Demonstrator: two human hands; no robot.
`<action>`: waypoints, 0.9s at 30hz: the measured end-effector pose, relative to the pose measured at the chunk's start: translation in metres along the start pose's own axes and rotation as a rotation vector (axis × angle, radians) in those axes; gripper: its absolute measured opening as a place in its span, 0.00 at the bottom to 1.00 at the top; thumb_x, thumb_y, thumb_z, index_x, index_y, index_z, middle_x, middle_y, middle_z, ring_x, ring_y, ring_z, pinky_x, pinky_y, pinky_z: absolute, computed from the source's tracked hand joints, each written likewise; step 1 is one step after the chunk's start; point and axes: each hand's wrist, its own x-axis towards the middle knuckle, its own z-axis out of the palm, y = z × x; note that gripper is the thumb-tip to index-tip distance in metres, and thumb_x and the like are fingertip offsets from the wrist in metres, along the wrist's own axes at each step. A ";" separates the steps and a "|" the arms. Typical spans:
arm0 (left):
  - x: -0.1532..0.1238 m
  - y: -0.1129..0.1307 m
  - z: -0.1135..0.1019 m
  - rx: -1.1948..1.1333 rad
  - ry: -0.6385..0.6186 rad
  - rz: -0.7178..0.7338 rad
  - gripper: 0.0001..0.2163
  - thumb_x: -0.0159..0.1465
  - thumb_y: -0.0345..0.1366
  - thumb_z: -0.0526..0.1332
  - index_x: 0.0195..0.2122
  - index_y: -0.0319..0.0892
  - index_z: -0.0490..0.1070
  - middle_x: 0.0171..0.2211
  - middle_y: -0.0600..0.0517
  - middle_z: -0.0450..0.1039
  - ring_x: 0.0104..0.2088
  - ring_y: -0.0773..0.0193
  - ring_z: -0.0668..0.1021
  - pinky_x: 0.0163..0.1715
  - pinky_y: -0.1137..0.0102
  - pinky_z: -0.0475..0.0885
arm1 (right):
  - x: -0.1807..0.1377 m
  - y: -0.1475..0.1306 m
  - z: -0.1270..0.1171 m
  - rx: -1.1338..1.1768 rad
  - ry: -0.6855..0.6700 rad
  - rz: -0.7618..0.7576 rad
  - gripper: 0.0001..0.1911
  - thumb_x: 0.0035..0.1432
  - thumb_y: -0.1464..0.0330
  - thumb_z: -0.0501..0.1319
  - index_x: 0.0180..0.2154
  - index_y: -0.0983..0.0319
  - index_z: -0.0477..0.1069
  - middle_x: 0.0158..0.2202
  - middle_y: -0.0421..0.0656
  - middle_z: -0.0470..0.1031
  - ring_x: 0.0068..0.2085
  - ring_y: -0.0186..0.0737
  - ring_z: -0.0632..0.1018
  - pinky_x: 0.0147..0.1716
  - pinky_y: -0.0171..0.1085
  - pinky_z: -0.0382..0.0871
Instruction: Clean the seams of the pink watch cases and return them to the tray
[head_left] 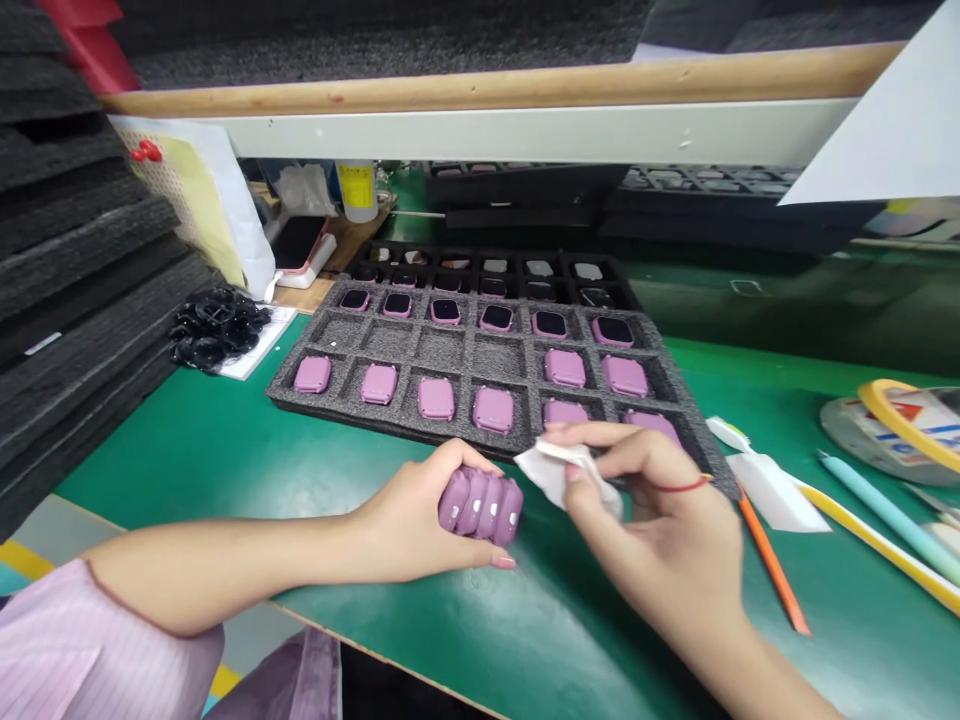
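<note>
My left hand is wrapped round a stack of several purple watch cases, held on edge just above the green mat. My right hand pinches a small white wiping cloth right beside the stack. Just behind both hands lies a dark foam tray with purple watch cases in its square pockets; some show dark screens, and a few pockets in the middle row hold nothing.
Dark foam sheets are stacked at the left. A heap of black rings lies near them. Right of the tray lie an orange pencil, white tags, a teal pen and tape rolls. More trays stand behind.
</note>
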 end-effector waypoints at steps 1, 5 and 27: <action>0.000 -0.001 0.000 -0.006 0.000 0.006 0.28 0.47 0.38 0.77 0.46 0.46 0.66 0.35 0.56 0.78 0.35 0.61 0.77 0.38 0.67 0.70 | -0.001 0.000 -0.002 0.008 0.027 0.016 0.10 0.61 0.74 0.61 0.31 0.57 0.62 0.37 0.43 0.79 0.38 0.41 0.81 0.34 0.39 0.75; 0.001 -0.002 0.000 -0.027 -0.006 0.005 0.26 0.48 0.38 0.76 0.46 0.45 0.66 0.35 0.56 0.77 0.35 0.62 0.77 0.36 0.69 0.69 | -0.006 -0.011 0.002 -0.033 -0.109 -0.238 0.07 0.61 0.74 0.64 0.39 0.58 0.68 0.33 0.40 0.79 0.34 0.37 0.79 0.35 0.38 0.73; 0.002 -0.002 -0.002 -0.006 -0.023 0.030 0.26 0.49 0.39 0.75 0.45 0.46 0.65 0.36 0.57 0.76 0.35 0.64 0.76 0.34 0.70 0.68 | -0.006 -0.008 0.001 -0.096 -0.323 -0.400 0.04 0.64 0.73 0.63 0.42 0.61 0.72 0.35 0.43 0.77 0.36 0.39 0.73 0.35 0.40 0.64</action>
